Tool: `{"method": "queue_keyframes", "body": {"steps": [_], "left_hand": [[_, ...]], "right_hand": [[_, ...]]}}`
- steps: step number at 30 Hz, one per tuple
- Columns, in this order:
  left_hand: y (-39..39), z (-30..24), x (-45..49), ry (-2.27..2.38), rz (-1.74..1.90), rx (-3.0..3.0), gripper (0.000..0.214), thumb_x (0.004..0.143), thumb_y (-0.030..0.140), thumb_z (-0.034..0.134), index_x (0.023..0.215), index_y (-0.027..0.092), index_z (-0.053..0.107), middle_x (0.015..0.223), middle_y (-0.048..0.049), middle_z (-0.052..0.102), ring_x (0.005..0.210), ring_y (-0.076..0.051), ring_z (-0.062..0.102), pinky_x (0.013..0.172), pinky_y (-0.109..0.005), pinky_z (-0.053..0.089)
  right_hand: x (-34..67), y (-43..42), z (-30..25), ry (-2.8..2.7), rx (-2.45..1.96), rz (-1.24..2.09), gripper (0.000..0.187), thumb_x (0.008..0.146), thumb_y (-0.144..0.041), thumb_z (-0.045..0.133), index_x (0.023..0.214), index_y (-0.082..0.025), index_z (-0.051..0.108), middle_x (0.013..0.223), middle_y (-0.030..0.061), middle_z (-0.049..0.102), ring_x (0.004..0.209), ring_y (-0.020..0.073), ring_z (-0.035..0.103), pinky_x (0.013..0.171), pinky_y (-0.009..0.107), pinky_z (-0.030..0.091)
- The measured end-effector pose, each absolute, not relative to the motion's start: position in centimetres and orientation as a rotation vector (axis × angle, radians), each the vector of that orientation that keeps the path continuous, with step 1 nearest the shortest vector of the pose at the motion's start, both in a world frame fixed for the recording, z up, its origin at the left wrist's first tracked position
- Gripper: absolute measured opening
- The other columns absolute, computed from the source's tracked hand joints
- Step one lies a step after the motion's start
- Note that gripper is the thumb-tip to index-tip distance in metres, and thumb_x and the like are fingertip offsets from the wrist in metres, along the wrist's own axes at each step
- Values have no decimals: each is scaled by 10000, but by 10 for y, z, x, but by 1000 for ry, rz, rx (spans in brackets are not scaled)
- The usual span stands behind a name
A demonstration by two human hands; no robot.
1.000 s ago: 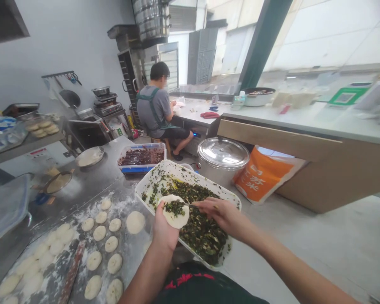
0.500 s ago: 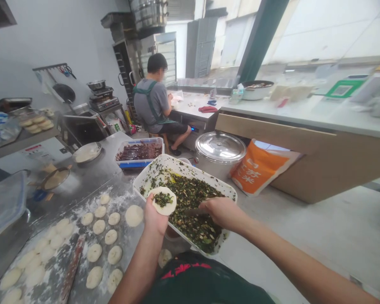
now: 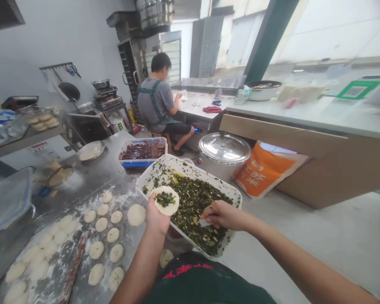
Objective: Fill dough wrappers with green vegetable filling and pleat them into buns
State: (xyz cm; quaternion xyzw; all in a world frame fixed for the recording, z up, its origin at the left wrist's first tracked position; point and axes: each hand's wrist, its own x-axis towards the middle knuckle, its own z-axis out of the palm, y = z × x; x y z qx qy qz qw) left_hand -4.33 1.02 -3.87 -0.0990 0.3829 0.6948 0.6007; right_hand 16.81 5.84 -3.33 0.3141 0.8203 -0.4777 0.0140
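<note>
On the left, a floured steel table (image 3: 91,179) with rows of dough balls (image 3: 113,235), and here's the left hand (image 3: 156,217), fingers (image 3: 149,209) cupped wide under a round dough wrapper (image 3: 165,200) topped with greens, just over the white tray (image 3: 196,171) of chopped green filling (image 3: 196,202), right hand (image 3: 223,215) pinching narrow on a flat spatula (image 3: 204,222) down in the mix

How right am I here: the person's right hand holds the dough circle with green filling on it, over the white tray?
Not quite. In the head view, it is the left hand that holds the dough circle with green filling on it, over the white tray.
</note>
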Motion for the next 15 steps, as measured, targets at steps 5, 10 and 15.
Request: {"method": "queue_keyframes", "body": {"steps": [5,10,15], "left_hand": [[13,-31,-44,942,1607,-265,253,763,278,445,917,144,594,785,-67,644,758,-209,594,723,-391,461],[12,-24,-23,883,1619,-235,251,760,289,457,913,146,596,790,-69,640,769,-204,589,730,-380,458],[12,-14,0,661,1516,-229,283,776,331,424,877,136,603,794,-87,634,793,-230,583,740,-402,449]], "right_hand": [[181,68,-23,2603,1105,-1552,270,760,-296,415,867,-154,618,531,0,554,495,109,486,489,190,361],[181,68,8,2824,1322,-1214,271,799,-270,383,919,-201,617,608,2,588,546,115,516,536,203,383],[156,42,10,3082,1561,-783,349,805,-172,348,1076,-260,549,858,32,592,753,146,541,660,237,413]]}}
